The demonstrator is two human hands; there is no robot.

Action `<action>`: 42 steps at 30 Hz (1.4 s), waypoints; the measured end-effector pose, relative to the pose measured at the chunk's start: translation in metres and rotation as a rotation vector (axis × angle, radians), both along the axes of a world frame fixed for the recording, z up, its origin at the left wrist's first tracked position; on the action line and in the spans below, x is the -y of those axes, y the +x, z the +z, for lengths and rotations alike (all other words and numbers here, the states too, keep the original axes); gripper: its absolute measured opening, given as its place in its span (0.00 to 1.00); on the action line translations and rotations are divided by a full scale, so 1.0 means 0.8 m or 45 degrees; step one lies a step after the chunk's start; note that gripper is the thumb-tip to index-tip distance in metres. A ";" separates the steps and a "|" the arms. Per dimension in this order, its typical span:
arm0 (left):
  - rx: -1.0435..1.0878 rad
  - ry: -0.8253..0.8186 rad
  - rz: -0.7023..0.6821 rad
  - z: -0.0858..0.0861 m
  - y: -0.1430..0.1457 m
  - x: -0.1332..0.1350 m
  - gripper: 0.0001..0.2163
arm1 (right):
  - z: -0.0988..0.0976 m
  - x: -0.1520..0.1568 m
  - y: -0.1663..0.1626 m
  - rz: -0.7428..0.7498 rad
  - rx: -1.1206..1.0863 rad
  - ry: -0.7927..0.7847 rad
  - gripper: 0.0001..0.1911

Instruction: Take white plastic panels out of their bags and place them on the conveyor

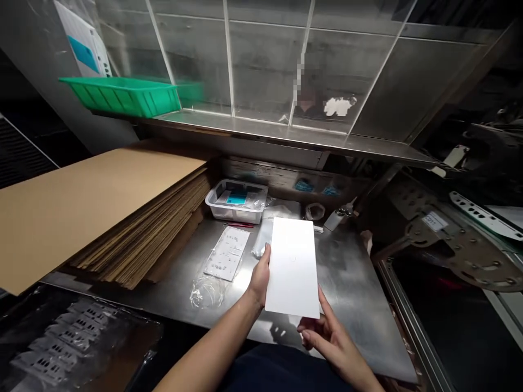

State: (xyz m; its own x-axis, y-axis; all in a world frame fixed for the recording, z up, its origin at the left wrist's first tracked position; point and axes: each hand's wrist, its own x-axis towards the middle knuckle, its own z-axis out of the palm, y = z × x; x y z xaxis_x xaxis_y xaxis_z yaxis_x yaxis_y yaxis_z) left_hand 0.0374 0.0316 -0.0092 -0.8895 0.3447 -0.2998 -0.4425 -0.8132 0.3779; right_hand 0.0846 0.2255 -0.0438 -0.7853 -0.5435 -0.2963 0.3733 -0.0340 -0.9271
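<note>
A smooth white rectangular panel (292, 267) is held up over the metal bench, its broad face towards me. My left hand (260, 277) grips its left edge, with the thumb along the side. At the lower right corner is my right hand (327, 335), one finger against the panel's edge and the others curled in below it. Whether something small sits in those curled fingers I cannot make out. A second white panel (227, 253), with small holes and marks, lies on the bench to the left beside crumpled clear plastic (206, 292).
Stacked brown cardboard sheets (163, 218) fill the left side. A white bin (235, 213) stands at the back of the steel bench (347, 305), with a small bottle (335, 219) to its right. Above, a shelf holds a green tray (122, 98). Bagged parts (61, 343) lie lower left.
</note>
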 end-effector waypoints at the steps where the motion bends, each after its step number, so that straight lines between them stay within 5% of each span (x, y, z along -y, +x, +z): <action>1: 0.000 0.003 0.000 -0.004 0.001 0.006 0.32 | -0.001 0.007 0.002 0.009 -0.018 0.014 0.50; 6: -0.025 0.047 -0.012 -0.022 -0.007 0.010 0.32 | -0.003 0.009 -0.006 0.029 -0.141 0.157 0.49; 13: -0.042 0.140 -0.065 -0.029 -0.038 -0.034 0.32 | 0.001 -0.039 -0.038 0.061 -0.242 0.247 0.47; 23: -0.031 0.088 0.162 -0.033 -0.053 -0.043 0.30 | -0.006 -0.054 -0.075 0.238 -0.312 0.275 0.47; 26: 0.002 0.053 0.246 -0.035 -0.048 -0.040 0.30 | 0.004 -0.063 -0.092 0.306 -0.499 0.484 0.44; 29: 0.034 -0.017 0.311 -0.037 -0.045 -0.044 0.30 | 0.023 -0.065 -0.107 0.163 -0.927 0.831 0.39; 34: 0.031 -0.214 0.499 -0.036 -0.045 -0.065 0.27 | 0.037 -0.016 -0.109 0.191 -1.735 1.227 0.32; 38: 0.000 -0.351 0.647 -0.027 -0.040 -0.074 0.23 | 0.024 0.008 -0.119 0.150 -1.695 1.374 0.31; 42: 0.018 -0.308 0.597 -0.021 -0.034 -0.072 0.25 | 0.000 -0.038 -0.152 -0.183 -1.344 1.443 0.27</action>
State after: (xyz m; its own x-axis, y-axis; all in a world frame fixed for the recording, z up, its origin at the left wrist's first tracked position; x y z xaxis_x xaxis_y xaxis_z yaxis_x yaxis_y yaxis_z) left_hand 0.0101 0.0889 -0.0256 -0.9269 -0.1702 -0.3346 -0.0582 -0.8155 0.5759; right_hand -0.0367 0.2559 -0.0435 -0.9190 -0.3303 0.2154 -0.3862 0.8642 -0.3226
